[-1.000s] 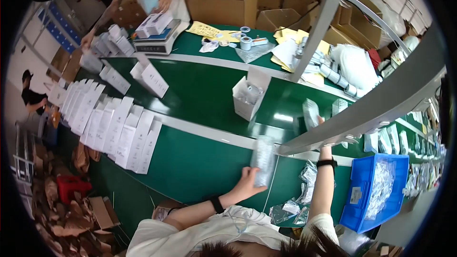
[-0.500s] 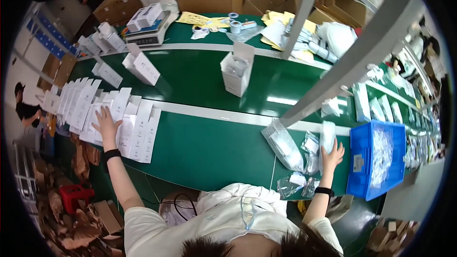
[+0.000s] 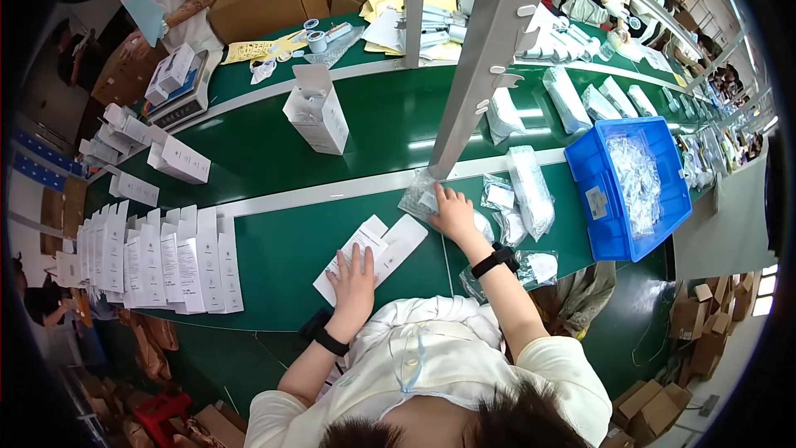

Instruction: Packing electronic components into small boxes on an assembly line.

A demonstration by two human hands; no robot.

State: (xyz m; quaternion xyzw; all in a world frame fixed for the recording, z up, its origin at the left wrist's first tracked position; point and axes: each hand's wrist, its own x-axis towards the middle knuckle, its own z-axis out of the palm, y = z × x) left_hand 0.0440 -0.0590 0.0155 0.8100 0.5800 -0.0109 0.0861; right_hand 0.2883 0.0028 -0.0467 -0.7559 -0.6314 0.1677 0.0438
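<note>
A flattened white carton [image 3: 403, 241] with its flaps spread lies on the green bench in front of me. My left hand [image 3: 355, 284] rests on it, palm down and fingers spread. My right hand [image 3: 458, 217] is over a clear bubble-wrap bag [image 3: 419, 198] by the foot of the metal post, thumb and fingers around it; its contents are partly hidden. Right of that hand are small clear bags with white pieces [image 3: 498, 194] and a long bubble-wrapped package [image 3: 531, 191]. A row of white cartons [image 3: 191, 270] stands at the bench's left end.
A blue bin [image 3: 595, 203] of clear bags stands at the right. The grey post [image 3: 468, 75] rises near my right hand. Beyond the white rail, an open white box [image 3: 322, 120] stands on the green surface. A scale [image 3: 186, 99] and a co-worker [image 3: 184, 0] are at the far left.
My left hand has come from the carton row to the middle, a carton now under it. My right hand has moved left from the long package onto the bubble-wrap bag. The view has shifted right.
</note>
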